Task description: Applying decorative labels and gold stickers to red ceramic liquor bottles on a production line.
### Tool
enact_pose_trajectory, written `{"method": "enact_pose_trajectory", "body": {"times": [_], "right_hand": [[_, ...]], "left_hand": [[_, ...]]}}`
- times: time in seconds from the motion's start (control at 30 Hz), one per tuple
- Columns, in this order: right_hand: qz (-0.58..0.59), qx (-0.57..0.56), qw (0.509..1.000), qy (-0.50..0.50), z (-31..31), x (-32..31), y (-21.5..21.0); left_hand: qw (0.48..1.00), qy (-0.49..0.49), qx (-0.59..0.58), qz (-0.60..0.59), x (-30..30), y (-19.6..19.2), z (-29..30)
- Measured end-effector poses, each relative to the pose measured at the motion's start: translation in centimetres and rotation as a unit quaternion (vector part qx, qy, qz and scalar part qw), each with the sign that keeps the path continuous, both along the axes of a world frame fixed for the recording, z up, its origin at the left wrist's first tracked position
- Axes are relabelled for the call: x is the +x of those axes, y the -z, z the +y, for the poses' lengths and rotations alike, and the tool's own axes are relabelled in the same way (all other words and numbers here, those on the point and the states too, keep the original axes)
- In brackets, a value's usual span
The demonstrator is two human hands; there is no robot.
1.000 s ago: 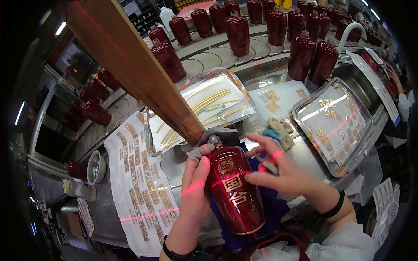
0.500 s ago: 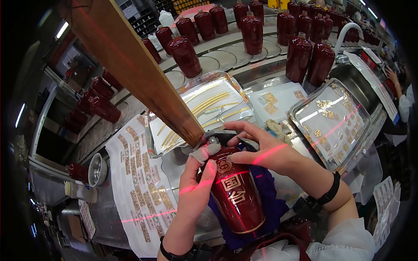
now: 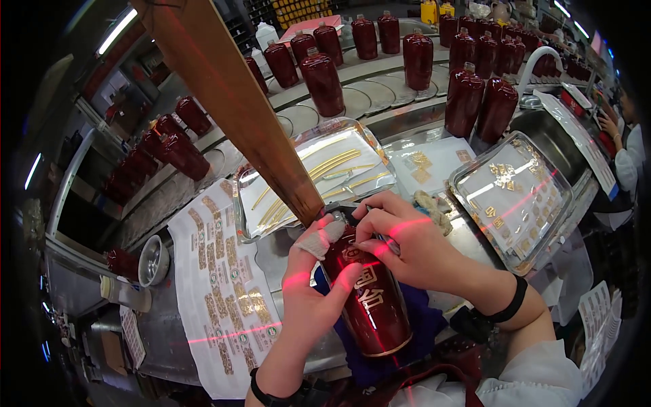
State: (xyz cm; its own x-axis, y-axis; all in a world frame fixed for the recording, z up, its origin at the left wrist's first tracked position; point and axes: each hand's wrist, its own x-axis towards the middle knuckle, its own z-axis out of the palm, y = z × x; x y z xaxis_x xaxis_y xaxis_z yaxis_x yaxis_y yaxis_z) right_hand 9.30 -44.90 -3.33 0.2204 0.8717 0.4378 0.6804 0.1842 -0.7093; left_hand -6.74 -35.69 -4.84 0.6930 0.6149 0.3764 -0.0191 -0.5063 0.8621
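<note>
A dark red glossy bottle (image 3: 380,324) with gold characters lies tilted on a purple cloth (image 3: 425,306), its neck against the lower end of a wooden post. My left hand (image 3: 308,288) is closed round the bottle's upper left side, its thumb on the front near the gold characters. One of its fingers wears a white knit cover (image 3: 321,239). My right hand (image 3: 400,234) pinches a slim dark tool, perhaps tweezers (image 3: 385,239), with fingertips at the gold emblem below the neck. The tool's tip is hidden by the fingers. Red laser lines cross both hands and the bottle.
The wooden post (image 3: 237,102) slants down from the upper left. Trays of gold strips (image 3: 380,146) and gold pieces (image 3: 468,197) lie beyond my hands. A decal sheet (image 3: 193,298) and metal bowl (image 3: 154,261) are left. Red bottles (image 3: 322,81) line a conveyor; another person (image 3: 627,159) is far right.
My right hand has moved in and its fingers have curled closer to the bottle's emblem. My left thumb has slid down onto the bottle's front. The view has shifted slightly.
</note>
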Motion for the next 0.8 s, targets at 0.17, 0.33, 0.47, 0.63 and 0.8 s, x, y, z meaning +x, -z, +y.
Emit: {"method": "enact_pose_trajectory", "body": {"times": [0.17,0.33,0.47,0.63,0.8], "right_hand": [[0.034,0.02,0.998,-0.042,-1.8,-0.1,-1.1],[0.017,-0.008,0.998,-0.061,-3.8,-0.2,-2.6],[0.007,0.028,0.998,-0.054,-5.4,0.7,-2.8],[-0.005,-0.06,0.987,0.152,-7.6,10.4,-1.1],[0.025,-0.23,0.931,0.282,-7.8,20.2,4.6]], "left_hand": [[0.996,-0.047,0.076,-0.003,0.4,-0.8,-1.0],[0.978,-0.096,0.177,-0.06,0.0,-2.0,-2.9],[0.972,-0.098,0.194,-0.094,-0.3,-3.0,-4.6],[0.981,-0.104,0.104,-0.123,-1.8,-2.1,-4.3],[0.983,-0.105,-0.053,-0.138,-1.0,-0.3,-3.8]]}}
